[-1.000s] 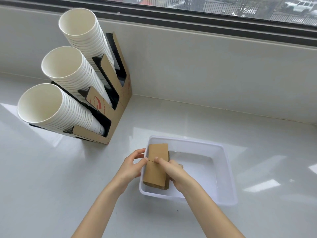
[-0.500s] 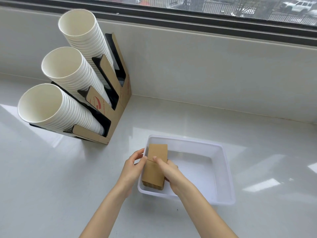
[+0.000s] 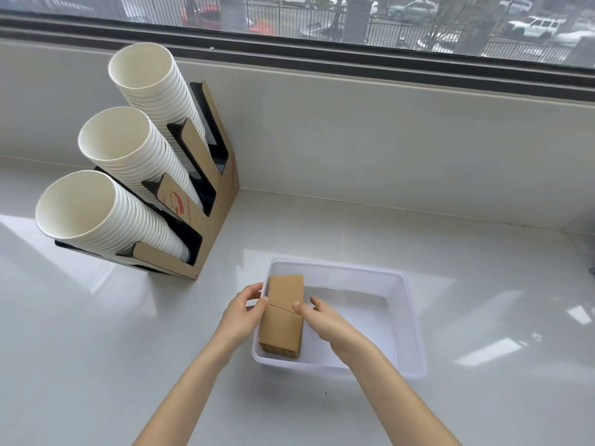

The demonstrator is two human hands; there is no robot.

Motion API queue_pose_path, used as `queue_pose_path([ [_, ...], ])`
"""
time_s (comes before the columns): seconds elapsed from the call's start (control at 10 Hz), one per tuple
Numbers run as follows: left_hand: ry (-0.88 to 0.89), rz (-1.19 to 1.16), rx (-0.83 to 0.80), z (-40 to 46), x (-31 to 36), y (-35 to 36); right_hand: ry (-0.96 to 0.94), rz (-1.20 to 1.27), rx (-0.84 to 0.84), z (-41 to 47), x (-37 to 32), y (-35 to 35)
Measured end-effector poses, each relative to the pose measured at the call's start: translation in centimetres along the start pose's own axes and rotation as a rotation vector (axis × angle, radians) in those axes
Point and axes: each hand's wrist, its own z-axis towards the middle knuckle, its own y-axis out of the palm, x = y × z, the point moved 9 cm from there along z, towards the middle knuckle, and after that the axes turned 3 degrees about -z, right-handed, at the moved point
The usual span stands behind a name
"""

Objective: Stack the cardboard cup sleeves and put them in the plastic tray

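Nearly finished: the stacked cardboard sleeves (image 3: pixel 282 317) sit in the left end of the plastic tray (image 3: pixel 413 320), both hands at their sides

Left hand (image 3: pixel 242 312) reaches over the tray's left wall, thumb and fingertips pinching the left edge of the stack; right hand (image 3: pixel 325 320) is inside the tray with its thumb on the top sleeve near the seam across the middle and its fingers curled against the right side, so the stack is gripped between the two hands. Whether the bottom already rests on the tray floor is hard to tell. Judging from this, stacking is done and only the letting go and perhaps squaring up remain; no loose sleeves show on the white counter (image 3: pixel 96 365). Paper cups (image 3: pixel 106 220) in their cardboard holder (image 3: pixel 222 217) stand well apart at left
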Motion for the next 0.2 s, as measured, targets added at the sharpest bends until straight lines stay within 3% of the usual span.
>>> queue_pose_path([
  [0.1,-0.001,0.091,-0.038,0.1,0.3,0.1,-0.017,-0.129,0.026,-0.6,0.0,-1.3],
  [0.2,0.115,0.272,-0.07,-0.4,2.1,0.9,-0.059,-0.291,0.091,-2.6,-0.8,-3.0],
])
